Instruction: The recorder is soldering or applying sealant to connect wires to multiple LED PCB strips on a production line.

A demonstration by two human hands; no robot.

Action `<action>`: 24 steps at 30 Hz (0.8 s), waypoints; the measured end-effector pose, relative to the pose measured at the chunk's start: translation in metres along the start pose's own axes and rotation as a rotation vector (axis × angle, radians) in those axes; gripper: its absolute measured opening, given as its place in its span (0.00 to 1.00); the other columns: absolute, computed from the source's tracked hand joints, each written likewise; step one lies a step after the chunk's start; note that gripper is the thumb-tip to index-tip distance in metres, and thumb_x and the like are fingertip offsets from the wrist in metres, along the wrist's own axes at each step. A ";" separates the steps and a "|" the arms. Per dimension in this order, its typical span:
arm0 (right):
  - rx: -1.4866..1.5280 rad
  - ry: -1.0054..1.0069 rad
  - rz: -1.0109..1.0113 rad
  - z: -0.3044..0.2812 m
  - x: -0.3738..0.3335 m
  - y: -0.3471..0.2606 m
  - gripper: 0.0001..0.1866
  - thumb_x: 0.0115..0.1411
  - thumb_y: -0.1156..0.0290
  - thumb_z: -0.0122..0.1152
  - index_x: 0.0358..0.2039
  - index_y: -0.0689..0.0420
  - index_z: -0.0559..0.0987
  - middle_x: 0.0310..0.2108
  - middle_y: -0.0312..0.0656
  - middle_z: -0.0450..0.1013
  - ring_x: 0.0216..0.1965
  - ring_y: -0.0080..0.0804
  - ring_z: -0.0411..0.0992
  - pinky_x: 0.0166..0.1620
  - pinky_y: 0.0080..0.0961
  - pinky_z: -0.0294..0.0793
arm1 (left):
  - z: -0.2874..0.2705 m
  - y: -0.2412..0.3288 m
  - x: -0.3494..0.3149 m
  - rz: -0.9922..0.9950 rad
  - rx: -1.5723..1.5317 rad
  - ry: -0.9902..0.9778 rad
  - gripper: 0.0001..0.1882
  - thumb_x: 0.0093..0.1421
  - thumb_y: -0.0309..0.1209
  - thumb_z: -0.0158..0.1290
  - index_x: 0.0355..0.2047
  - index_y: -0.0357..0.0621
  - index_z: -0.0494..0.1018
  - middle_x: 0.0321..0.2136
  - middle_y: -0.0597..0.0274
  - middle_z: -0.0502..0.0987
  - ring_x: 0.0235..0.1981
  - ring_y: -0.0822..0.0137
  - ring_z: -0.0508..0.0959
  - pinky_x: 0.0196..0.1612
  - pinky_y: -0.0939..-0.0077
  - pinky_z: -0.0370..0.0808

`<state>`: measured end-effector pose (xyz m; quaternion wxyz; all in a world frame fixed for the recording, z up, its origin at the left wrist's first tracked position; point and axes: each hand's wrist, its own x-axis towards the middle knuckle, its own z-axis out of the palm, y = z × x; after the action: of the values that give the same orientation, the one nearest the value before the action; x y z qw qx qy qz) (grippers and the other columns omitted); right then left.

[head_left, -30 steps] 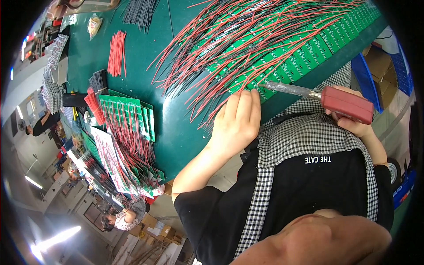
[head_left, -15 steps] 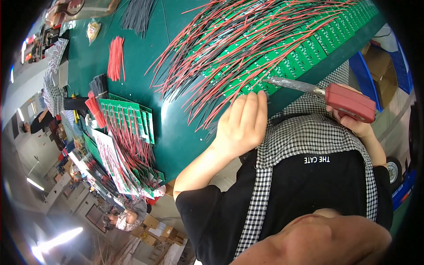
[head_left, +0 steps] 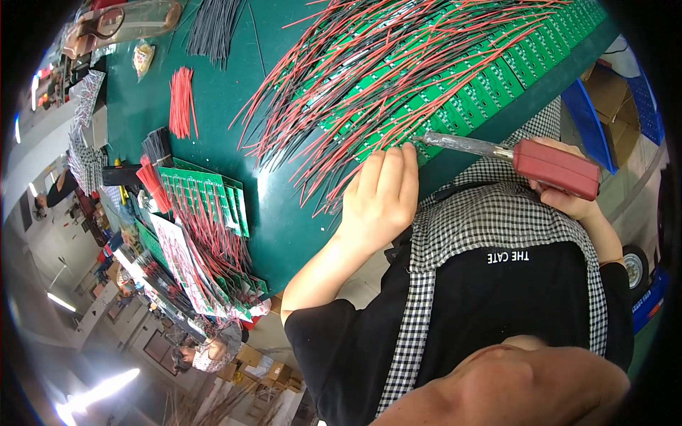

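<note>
My right hand (head_left: 568, 201) is wrapped round the red handle of a soldering gun (head_left: 558, 169). Its long metal tip points left and meets the near edge of the green circuit boards (head_left: 490, 92), close to my left fingertips. My left hand (head_left: 380, 202) is closed, fingers together, at the near left end of the boards. Whatever those fingers pinch is hidden; wire ends lie right around them. Many red and black wires (head_left: 355, 92) spread across the boards and hang over toward the left.
Wired boards (head_left: 206, 202) stand stacked at the table's left edge. Bundles of red wires (head_left: 182, 103) and black wires (head_left: 213, 32) lie on the green table (head_left: 277, 248), with a small plastic bag (head_left: 143, 59). A blue bin (head_left: 590, 124) with cardboard stands right. Another person (head_left: 209, 353) sits beyond.
My left hand and the soldering gun have shifted slightly left along the boards' near edge. The tip now sits nearer my fingertips. The whole view has tilted a little.
</note>
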<state>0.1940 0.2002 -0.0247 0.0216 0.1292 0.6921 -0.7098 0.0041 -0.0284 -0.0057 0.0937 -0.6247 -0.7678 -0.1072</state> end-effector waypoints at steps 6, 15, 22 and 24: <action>0.084 -0.005 0.029 0.001 0.000 -0.003 0.37 0.40 0.65 0.65 0.50 0.67 0.63 0.32 0.40 0.72 0.22 0.15 0.65 0.26 0.11 0.66 | 0.001 -0.001 -0.001 0.014 -0.008 -0.024 0.14 0.41 0.24 0.48 0.30 0.32 0.70 0.24 0.60 0.68 0.25 0.69 0.70 0.25 0.84 0.69; -0.476 -0.068 -0.371 -0.004 0.009 -0.016 0.34 0.41 0.63 0.64 0.46 0.69 0.66 0.41 0.49 0.70 0.38 0.38 0.72 0.43 0.25 0.69 | 0.001 -0.001 -0.001 0.029 -0.005 -0.017 0.15 0.40 0.24 0.48 0.31 0.31 0.70 0.25 0.59 0.68 0.26 0.68 0.70 0.25 0.83 0.70; -0.109 0.021 -0.113 -0.001 -0.005 -0.005 0.36 0.40 0.63 0.65 0.48 0.68 0.64 0.31 0.42 0.73 0.20 0.18 0.66 0.26 0.14 0.66 | 0.001 0.003 -0.003 -0.039 -0.037 -0.058 0.16 0.39 0.23 0.48 0.32 0.32 0.70 0.25 0.59 0.67 0.26 0.67 0.70 0.25 0.81 0.70; -0.135 0.036 -0.180 -0.001 -0.004 -0.004 0.37 0.40 0.63 0.65 0.49 0.68 0.63 0.29 0.40 0.73 0.17 0.15 0.62 0.23 0.12 0.63 | -0.001 0.002 -0.002 -0.006 -0.005 -0.046 0.15 0.40 0.24 0.48 0.31 0.32 0.70 0.24 0.60 0.68 0.26 0.68 0.70 0.24 0.84 0.70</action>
<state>0.1969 0.2008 -0.0202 -0.0460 0.0778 0.7475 -0.6581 0.0065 -0.0305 -0.0056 0.0741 -0.6250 -0.7713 -0.0947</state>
